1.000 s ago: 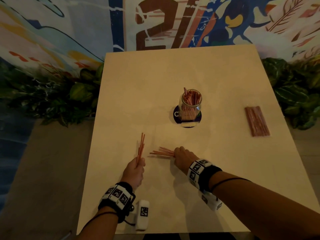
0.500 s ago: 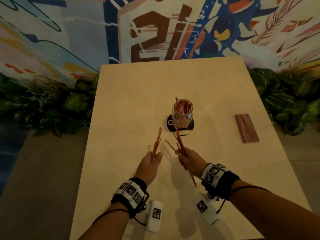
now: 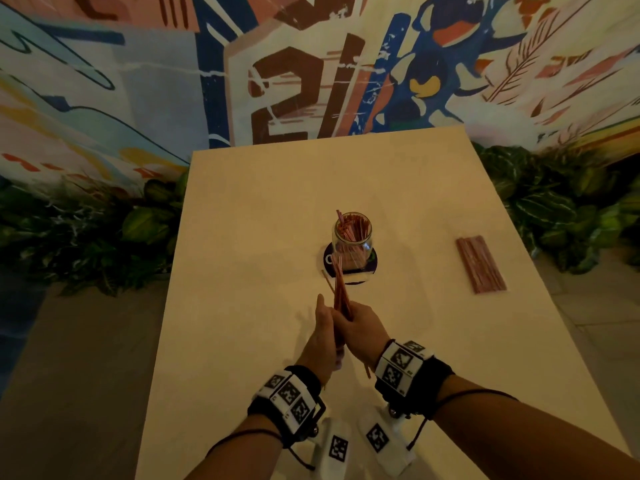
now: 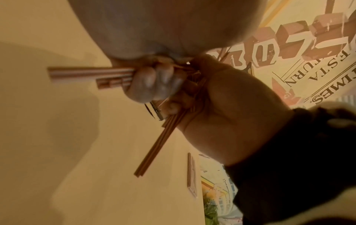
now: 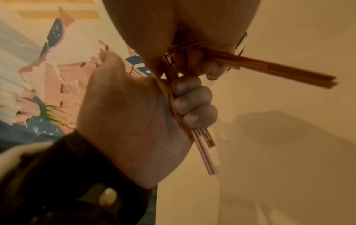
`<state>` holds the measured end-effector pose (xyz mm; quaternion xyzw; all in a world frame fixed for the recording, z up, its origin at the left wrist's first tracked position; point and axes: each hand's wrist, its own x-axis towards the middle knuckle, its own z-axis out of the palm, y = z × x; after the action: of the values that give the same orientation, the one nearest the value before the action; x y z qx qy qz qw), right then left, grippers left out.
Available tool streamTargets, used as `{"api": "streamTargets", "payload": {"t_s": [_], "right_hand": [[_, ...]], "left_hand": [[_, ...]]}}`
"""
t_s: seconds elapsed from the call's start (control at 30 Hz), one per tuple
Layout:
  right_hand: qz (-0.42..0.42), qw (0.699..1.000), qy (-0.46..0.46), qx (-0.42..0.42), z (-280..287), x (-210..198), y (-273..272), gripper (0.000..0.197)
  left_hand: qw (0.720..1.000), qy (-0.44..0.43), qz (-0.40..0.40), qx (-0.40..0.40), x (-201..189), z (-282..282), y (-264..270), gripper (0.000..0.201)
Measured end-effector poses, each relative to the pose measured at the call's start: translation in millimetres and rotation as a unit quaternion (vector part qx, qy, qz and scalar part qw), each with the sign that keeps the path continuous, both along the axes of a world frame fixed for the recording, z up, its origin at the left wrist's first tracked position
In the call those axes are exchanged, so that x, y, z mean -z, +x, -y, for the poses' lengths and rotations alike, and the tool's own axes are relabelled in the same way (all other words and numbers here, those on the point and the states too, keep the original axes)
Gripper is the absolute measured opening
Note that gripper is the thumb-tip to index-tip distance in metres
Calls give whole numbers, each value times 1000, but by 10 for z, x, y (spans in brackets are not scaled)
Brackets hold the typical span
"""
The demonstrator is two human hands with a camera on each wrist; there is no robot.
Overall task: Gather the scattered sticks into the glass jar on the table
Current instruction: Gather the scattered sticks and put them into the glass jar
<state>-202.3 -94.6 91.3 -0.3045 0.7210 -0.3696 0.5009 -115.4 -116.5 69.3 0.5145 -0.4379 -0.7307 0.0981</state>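
while both hands [image 3: 341, 329] clench one bundle of sticks [image 3: 340, 293], glass jar [image 3: 352, 240] upright, stuffed with sticks

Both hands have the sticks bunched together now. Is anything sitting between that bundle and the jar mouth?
Nothing visible blocks the way. The bundle of sticks, gripped by the left hand and right hand, points at the glass jar just beyond. The jar mouth is open but already crowded with sticks. The flat stack lies off right.
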Motion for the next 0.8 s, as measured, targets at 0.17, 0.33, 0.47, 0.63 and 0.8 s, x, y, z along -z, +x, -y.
{"api": "streamTargets", "payload": {"t_s": [0.17, 0.33, 0.47, 0.63, 0.8], "right_hand": [[-30, 999, 17, 27, 26, 71, 4, 26], [25, 995, -22, 95, 48, -46, -68, 25], [113, 970, -111, 187, 82, -192, -125, 20], [71, 970, -193, 131, 44, -446, -86, 14], [81, 975, -201, 50, -78, -498, 26, 19]], "left_hand": [[997, 43, -55, -38, -7, -12, -43, 70], [982, 106, -98, -122, -128, 61, 16, 57], [976, 159, -56, -134, -77, 77, 154, 68], [931, 287, -133, -183, -110, 50, 149, 75], [902, 285, -218, -242, -180, 86, 6, 46]]}}
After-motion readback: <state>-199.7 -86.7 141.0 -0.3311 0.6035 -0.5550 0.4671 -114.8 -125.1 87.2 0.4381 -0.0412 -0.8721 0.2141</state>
